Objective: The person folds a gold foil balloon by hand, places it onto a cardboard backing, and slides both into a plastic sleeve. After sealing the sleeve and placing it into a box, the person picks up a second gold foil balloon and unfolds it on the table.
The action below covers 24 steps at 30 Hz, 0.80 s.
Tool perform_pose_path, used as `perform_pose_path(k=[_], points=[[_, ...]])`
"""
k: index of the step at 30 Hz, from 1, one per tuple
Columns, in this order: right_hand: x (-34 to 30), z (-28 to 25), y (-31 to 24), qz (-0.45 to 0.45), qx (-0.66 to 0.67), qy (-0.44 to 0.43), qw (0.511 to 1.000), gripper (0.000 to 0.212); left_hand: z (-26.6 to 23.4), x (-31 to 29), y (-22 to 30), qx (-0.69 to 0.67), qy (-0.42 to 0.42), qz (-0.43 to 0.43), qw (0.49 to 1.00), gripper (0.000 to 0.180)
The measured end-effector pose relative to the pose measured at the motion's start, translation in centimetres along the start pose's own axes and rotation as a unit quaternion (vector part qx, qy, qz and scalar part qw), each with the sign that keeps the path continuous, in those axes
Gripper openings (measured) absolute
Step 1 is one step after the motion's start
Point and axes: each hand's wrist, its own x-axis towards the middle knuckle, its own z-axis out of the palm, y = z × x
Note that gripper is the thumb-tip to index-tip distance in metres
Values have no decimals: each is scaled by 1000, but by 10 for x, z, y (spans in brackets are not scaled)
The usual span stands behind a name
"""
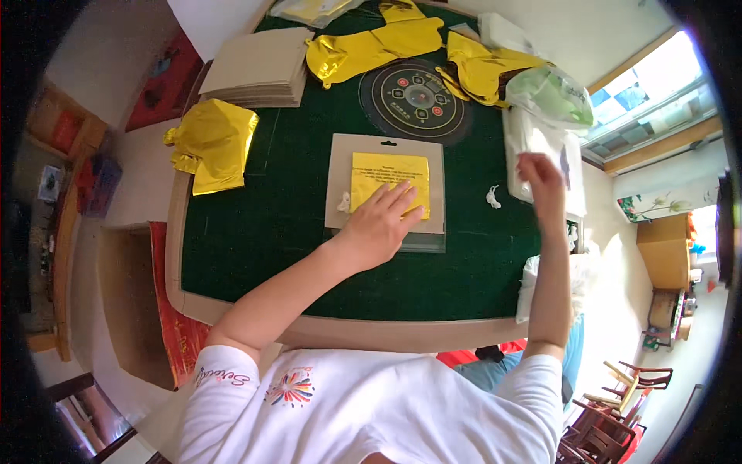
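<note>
yellow foil (390, 170) inside card (340, 158) edges, under hand (376, 230)

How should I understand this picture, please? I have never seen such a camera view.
There is no robot here, only a person's two bare hands. The picture comes from a wide fisheye camera worn on the head, looking down, so straight edges bend. On the green table lie shiny gold foil pieces, a stack of brown cardboard and a whitish plastic pile. The left hand lies on a flat yellow square over a brown card. The right hand is near the plastic pile; whether it holds anything is unclear.
</note>
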Motion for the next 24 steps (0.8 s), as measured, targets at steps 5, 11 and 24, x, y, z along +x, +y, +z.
perform_pose_path(k=[5,11,24], points=[[-71,16,-31,59,66,-195,977,19,16,10,4,17,-14,-29,999,47],[-138,50,-25,-79,-30,-264,961,22,33,21,-4,-5,46,-14,999,44],[-126,73,2,-193,-122,-145,963,18,58,34,-2,-13,62,-28,998,45]])
